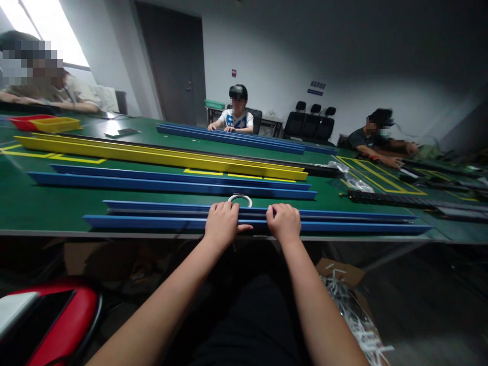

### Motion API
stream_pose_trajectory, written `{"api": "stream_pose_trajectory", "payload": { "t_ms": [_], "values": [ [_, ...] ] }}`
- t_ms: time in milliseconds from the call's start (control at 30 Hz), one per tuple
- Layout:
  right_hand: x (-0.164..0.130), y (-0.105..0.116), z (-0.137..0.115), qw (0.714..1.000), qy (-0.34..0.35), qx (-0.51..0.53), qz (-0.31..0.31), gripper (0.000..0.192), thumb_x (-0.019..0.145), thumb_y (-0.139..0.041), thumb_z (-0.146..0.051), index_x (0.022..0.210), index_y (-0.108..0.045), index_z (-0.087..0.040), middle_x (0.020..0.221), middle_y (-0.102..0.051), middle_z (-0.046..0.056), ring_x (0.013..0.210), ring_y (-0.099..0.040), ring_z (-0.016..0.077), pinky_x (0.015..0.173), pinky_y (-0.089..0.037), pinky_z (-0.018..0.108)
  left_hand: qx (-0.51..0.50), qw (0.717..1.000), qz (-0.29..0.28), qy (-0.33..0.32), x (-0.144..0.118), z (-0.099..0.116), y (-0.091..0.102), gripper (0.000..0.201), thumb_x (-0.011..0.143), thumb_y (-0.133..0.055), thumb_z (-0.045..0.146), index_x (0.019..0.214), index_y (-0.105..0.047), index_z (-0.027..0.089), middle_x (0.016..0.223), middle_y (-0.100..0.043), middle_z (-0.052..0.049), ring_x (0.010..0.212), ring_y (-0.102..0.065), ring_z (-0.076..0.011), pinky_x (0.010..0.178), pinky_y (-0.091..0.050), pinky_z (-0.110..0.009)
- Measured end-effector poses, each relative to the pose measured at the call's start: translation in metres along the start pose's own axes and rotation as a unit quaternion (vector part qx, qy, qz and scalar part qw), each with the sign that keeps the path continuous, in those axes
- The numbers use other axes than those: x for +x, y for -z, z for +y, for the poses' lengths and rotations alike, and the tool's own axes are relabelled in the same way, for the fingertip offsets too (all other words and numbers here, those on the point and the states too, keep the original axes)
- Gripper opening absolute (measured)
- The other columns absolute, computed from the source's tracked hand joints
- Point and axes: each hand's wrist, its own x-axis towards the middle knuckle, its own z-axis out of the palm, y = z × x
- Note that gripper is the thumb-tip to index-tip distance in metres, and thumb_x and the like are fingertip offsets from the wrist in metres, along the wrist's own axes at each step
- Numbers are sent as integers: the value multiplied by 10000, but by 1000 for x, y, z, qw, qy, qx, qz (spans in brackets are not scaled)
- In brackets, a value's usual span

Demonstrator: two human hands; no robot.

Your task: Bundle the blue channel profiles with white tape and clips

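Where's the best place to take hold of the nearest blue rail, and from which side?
Probably mid-length, from the near table edge. The nearest blue rail is long, thin and lies flat along that edge, so a central two-hand hold should balance it. The left hand and right hand already rest there, fingers curled over the top.

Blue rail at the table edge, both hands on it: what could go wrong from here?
1. The blue rail lies right along the table edge; a pull from the left hand or right hand could tip it off.
2. It is long and held only near the middle, so the ends may swing into the next rail.
3. The tape roll sits just behind the fingers and could get knocked.
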Motion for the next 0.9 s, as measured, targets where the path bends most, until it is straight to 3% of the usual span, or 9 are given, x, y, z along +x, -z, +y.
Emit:
{"api": "stream_pose_trajectory", "payload": {
  "t_ms": [267, 367, 467, 567, 633, 700, 800, 900],
  "values": [
    [-3, 12, 100, 1000, -24, -19, -5, 318, 933, -405, -302, 886, -704, -204, 922, -698, 51, 940, -555, 191, 845, -305, 304, -57, 997, -6, -51, 25, 85, -20, 596, 779, -556, 661, 1140, -560, 187, 1037, -615, -130, 1016, -539, -288, 924, -361, -424],
    [0, 18, 118, 999, -40, -30, -18, 328, 933, -404, -304, 877, -712, -206, 921, -700, 51, 925, -561, 190, 826, -313, 302, -79, 995, -2, -67, 27, 96, -21, 552, 799, -602, 581, 1205, -530, 214, 1084, -621, -108, 1050, -541, -271, 987, -332, -439],
    [1, 18, 101, 997, -60, -38, -18, 337, 930, -412, -337, 853, -714, -207, 909, -696, 65, 892, -565, 200, 805, -320, 314, -75, 996, 5, -53, 21, 79, -17, 578, 792, -627, 555, 1260, -506, 237, 1137, -623, -102, 1088, -537, -275, 1035, -299, -454],
    [-4, 11, 53, 1000, -9, -14, -14, 317, 928, -419, -340, 890, -708, -217, 920, -688, 65, 904, -558, 206, 838, -321, 327, -56, 998, 8, -20, 10, 43, -11, 627, 754, -632, 613, 1240, -533, 230, 1127, -629, -117, 1086, -543, -294, 1022, -315, -452],
    [-9, 3, 18, 999, 35, -5, 3, 303, 917, -441, -346, 1022, -686, -204, 978, -679, 79, 950, -543, 225, 887, -313, 350, -43, 999, 14, -4, 4, 19, -8, 646, 739, -607, 664, 1202, -559, 218, 1101, -635, -123, 1070, -549, -305, 1012, -321, -457],
    [-13, -4, -6, 999, 15, -6, 36, 325, 920, -430, -339, 1067, -666, -170, 1011, -667, 110, 982, -527, 244, 897, -309, 371, -25, 999, 18, 15, 0, 0, -5, 665, 727, -568, 718, 1131, -592, 191, 1051, -642, -138, 1038, -558, -316, 988, -333, -459],
    [-14, -10, -12, 998, 13, 8, 53, 309, 921, -435, -352, 1021, -674, -184, 987, -671, 95, 960, -527, 236, 891, -307, 371, -15, 999, 20, 26, -1, -9, -4, 716, 683, -547, 779, 1053, -608, 170, 993, -640, -147, 994, -564, -325, 920, -365, -443],
    [-10, -10, 10, 998, 23, 15, 51, 294, 925, -414, -296, 968, -688, -198, 943, -685, 74, 932, -539, 215, 882, -308, 354, -25, 999, 25, 31, 2, 5, -8, 736, 651, -552, 802, 1017, -611, 166, 994, -634, -150, 986, -559, -324, 886, -372, -428]
  ]
}}
